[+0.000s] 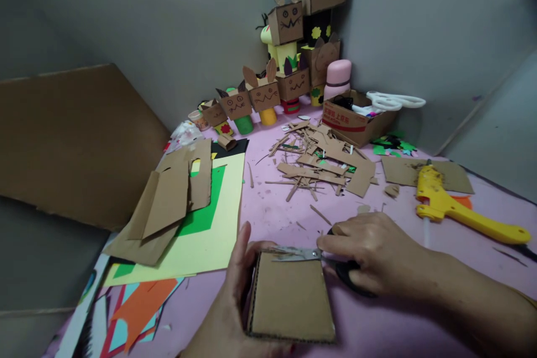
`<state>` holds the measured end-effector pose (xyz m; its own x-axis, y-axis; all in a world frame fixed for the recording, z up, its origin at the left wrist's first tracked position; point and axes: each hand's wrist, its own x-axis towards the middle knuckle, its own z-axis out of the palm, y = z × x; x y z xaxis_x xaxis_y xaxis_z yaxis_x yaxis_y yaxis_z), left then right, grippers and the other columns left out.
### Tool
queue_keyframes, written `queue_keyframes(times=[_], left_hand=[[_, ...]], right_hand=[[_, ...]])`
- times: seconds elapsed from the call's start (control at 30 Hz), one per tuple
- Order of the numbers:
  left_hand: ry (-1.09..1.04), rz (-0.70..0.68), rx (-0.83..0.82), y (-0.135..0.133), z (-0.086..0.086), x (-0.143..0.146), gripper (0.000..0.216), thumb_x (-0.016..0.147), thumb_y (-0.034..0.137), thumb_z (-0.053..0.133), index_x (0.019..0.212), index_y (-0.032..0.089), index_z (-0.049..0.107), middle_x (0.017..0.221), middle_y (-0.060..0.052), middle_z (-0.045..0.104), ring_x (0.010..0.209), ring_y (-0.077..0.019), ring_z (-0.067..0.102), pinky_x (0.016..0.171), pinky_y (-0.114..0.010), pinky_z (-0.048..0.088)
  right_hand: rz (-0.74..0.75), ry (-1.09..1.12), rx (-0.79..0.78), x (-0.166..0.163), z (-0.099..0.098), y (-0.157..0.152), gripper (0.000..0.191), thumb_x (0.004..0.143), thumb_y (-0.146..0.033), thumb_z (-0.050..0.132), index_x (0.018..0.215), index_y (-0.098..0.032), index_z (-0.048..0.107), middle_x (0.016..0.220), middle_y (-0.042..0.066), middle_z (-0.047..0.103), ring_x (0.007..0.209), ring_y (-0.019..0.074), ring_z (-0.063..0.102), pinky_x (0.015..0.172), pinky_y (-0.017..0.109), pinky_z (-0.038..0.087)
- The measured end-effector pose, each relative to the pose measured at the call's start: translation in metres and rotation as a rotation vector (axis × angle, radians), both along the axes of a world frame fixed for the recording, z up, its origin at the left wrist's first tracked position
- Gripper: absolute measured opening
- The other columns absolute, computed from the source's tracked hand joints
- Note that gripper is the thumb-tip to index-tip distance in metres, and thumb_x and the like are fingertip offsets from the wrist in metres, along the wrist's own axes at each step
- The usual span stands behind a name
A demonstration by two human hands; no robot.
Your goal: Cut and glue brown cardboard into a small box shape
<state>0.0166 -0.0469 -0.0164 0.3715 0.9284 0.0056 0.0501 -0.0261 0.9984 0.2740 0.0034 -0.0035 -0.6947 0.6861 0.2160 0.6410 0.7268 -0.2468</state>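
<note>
A small square cardboard box (293, 299) is in front of me, its flat top facing up. My left hand (239, 285) grips it along its left side, thumb raised at the upper left corner. My right hand (369, 251) is closed around the black handles of a pair of scissors (300, 254). The scissor blades lie along the box's far edge and point left; they look nearly closed. Part of the left fingers is hidden behind and under the box.
Cardboard scraps (323, 156) are heaped beyond the box. A yellow glue gun (461, 207) lies on the right. Coloured paper (222, 235) and cardboard sheets (168, 201) lie left. Behind stand cardboard animal figures (262, 95), a pink bottle (338, 78) and a box of tools (354, 123).
</note>
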Motion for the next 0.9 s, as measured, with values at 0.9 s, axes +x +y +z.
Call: queue_keyframes(times=[0.9], left_hand=[[0.008, 0.017, -0.002, -0.0079, -0.0017, 0.004, 0.128, 0.057, 0.025, 0.086, 0.141, 0.055, -0.007, 0.126, -0.001, 0.05, 0.109, -0.0249, 0.057, 0.092, -0.039, 0.047]], right_hand=[[0.028, 0.033, 0.039, 0.0002, -0.0004, -0.0018, 0.036, 0.054, -0.009, 0.047, 0.083, -0.021, 0.063, 0.062, 0.001, 0.063, 0.052, 0.015, 0.05, 0.051, 0.029, 0.018]])
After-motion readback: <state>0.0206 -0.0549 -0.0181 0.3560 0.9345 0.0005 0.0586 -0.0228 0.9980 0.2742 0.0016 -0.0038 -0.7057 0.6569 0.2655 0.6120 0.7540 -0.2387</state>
